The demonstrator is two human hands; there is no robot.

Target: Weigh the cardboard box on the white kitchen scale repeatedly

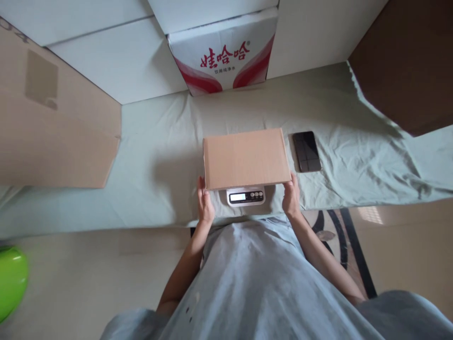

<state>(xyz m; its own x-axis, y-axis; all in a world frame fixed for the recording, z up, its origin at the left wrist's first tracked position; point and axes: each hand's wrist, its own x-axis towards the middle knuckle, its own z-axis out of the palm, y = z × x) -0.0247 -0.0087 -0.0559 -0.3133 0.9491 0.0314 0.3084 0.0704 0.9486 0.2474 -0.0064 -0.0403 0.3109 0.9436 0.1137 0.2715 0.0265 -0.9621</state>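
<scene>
A flat cardboard box lies on a small digital scale. The left hand and right hand touch its near corners, fingers loosely against the edges. A dark phone lies just beyond the right hand.

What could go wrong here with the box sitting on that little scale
The cardboard box overhangs the small digital scale on every side, so it might tip once the left hand and right hand let go. Both hands touching its corners could skew the reading. The phone lies close beside it and could get knocked.
</scene>
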